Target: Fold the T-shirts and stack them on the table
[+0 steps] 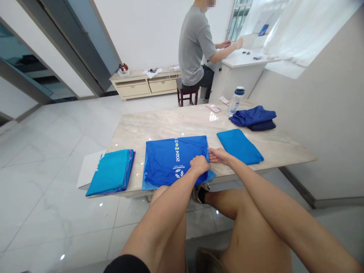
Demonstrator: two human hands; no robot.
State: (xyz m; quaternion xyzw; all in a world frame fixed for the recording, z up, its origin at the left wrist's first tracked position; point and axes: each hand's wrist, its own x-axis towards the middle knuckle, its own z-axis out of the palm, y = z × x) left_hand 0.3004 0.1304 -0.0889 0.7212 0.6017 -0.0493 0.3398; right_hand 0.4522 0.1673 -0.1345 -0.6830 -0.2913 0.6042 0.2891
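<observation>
A blue printed shirt (162,159), folded to a rough rectangle with lighter blue along its edges, lies in front of me on the marble-look table (148,123). White "2024" lettering and a round white logo run across it. My left hand (200,164) is closed on the cloth near its right side, knuckles up. Beside it, my right hand (219,156) reaches to the right edge of the shirt with its fingers stretched out, touching the border. Left of the shirt is a stack of folded cloths (110,170), turquoise on top and purple beneath. A folded turquoise cloth (240,146) lies to the right.
Dark blue clothes (253,117), a water bottle (236,100) and a pink phone (214,108) occupy the table's far right. A white sheet or box (87,168) pokes out under the left stack. Beyond, a person in grey (195,45) sits at a white desk (241,60).
</observation>
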